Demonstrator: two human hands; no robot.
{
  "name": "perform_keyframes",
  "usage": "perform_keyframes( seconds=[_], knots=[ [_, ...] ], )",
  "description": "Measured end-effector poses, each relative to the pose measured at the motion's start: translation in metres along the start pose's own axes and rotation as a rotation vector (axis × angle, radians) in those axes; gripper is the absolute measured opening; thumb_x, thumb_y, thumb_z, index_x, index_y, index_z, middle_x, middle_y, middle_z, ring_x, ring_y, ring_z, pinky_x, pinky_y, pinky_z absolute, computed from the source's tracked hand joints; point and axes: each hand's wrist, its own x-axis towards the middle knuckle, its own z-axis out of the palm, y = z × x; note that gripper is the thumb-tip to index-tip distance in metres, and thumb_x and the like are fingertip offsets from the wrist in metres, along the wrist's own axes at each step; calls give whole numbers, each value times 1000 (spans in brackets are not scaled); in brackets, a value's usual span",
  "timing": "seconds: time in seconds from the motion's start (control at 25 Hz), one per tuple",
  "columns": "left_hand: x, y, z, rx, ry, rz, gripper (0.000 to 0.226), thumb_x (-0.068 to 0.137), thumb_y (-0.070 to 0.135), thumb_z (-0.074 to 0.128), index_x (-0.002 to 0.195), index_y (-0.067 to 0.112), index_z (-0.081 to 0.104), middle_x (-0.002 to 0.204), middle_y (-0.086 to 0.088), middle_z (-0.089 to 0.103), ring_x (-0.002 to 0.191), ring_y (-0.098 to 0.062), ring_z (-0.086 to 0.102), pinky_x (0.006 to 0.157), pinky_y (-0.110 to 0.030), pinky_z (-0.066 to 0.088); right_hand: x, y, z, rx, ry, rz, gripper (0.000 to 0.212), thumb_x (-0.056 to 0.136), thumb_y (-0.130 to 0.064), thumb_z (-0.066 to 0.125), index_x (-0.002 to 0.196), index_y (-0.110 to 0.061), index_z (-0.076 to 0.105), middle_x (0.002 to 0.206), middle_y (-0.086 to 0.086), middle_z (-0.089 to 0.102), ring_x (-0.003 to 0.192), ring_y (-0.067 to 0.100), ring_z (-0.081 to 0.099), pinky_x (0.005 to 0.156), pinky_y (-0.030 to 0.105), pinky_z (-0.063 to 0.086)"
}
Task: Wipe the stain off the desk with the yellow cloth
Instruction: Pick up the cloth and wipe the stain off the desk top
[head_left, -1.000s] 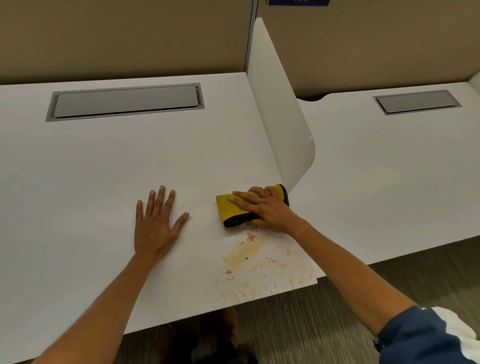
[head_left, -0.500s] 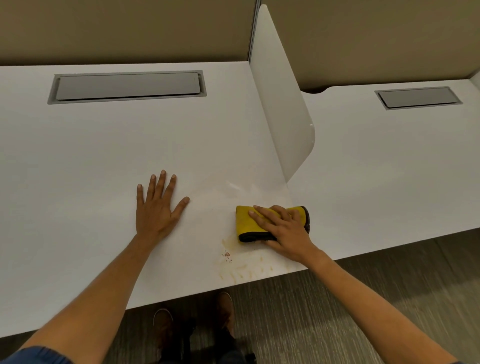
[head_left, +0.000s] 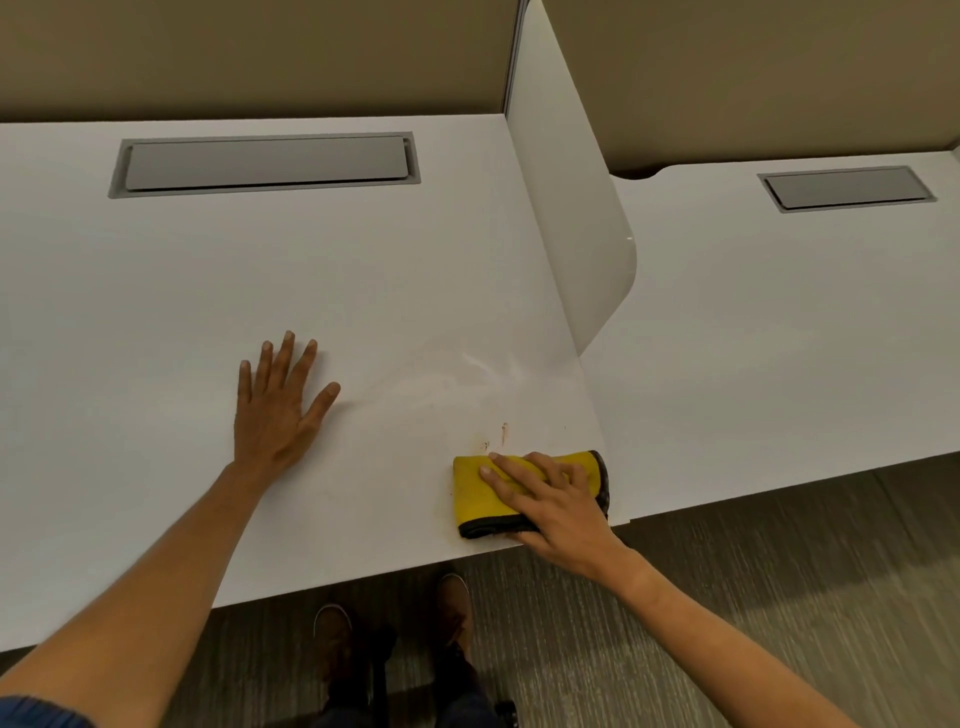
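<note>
The folded yellow cloth (head_left: 480, 496), edged in black, lies at the front right corner of the white desk (head_left: 156, 322). My right hand (head_left: 556, 501) presses flat on top of it, fingers spread over the cloth. Just behind the cloth a few small reddish-brown specks of stain (head_left: 496, 436) show, with a faint wet smear further back. My left hand (head_left: 278, 405) rests palm down on the desk to the left, fingers apart, holding nothing.
A white divider panel (head_left: 566, 208) stands upright along the desk's right side. A second white desk (head_left: 779, 338) lies beyond it. Grey cable hatches (head_left: 265, 163) sit at the back. The front edge and floor with my shoes are just below the cloth.
My right hand has dragged the cloth toward me, from near the divider's foot to the front edge. Most of the yellowish stain it passed over is gone. The left hand stayed put.
</note>
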Motion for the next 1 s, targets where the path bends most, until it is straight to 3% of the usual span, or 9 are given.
perform_keyframes(
  seconds=[0.16,0.28,0.4,0.6,0.8,1.0],
  knots=[
    [-10,-9,-1,86,-10,19,78,96,74,15,163,34,11,174,2,4,160,-23,0,128,-49,-4,-2,-35,8,-47,20,-100,84,86,-60,56,159,-36,22,166,-7,28,134,31,49,94,44,28],
    [-10,-6,-1,89,-18,7,78,96,73,17,163,34,12,174,1,6,160,-23,2,128,-50,-4,8,-73,19,-60,-13,-125,91,83,-65,55,160,-41,14,167,-3,26,136,32,45,100,48,26],
    [-10,-7,-2,94,-17,2,77,96,71,18,163,33,15,173,1,8,160,-24,4,128,-51,-2,29,-110,25,-5,12,-33,86,85,-67,49,159,-44,12,169,1,20,147,34,35,108,55,20],
    [-9,-7,-1,97,-17,4,76,97,71,19,163,33,14,173,1,9,160,-23,5,128,-51,-1,76,-118,18,2,103,10,90,85,-61,50,161,-33,10,171,5,-3,156,38,-3,118,66,1],
    [-8,-9,0,87,-19,-1,74,98,70,20,163,35,13,173,2,8,160,-22,4,128,-50,-1,112,-105,12,29,143,146,84,90,-60,47,161,-34,11,171,3,-1,156,38,-5,117,71,8],
    [-8,-9,1,93,-9,5,75,98,72,17,163,35,13,173,3,8,160,-21,4,128,-50,-1,123,-87,12,89,203,407,77,94,-57,47,161,-34,16,171,3,7,156,37,3,119,68,8]
  ],
)
